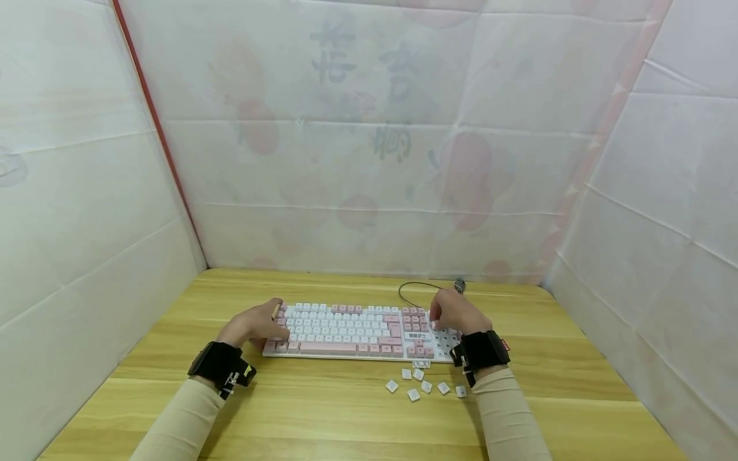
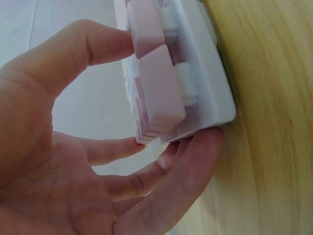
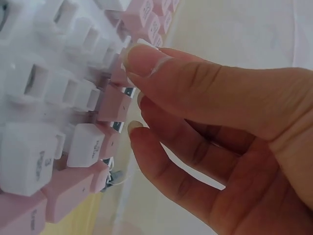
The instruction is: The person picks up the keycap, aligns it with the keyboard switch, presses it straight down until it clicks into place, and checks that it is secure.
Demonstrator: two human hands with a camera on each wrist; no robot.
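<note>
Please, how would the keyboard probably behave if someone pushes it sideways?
The keyboard should stay stiff and move as one piece, since its case looks like one solid slab. Tipping seems unlikely, because it lies low and wide on the table. The cable would probably just bend, as it curves loosely behind.

The person wears beige sleeves (image 1: 508, 413) and black wristbands (image 1: 484, 349)

A creased off-white fabric wall with faded red blotches (image 1: 369, 179) stands at twelve o'clock. A thin red strip (image 1: 156, 125) slants at ten. A yellow wood-grain tabletop (image 1: 323, 422) spreads at six.
</note>
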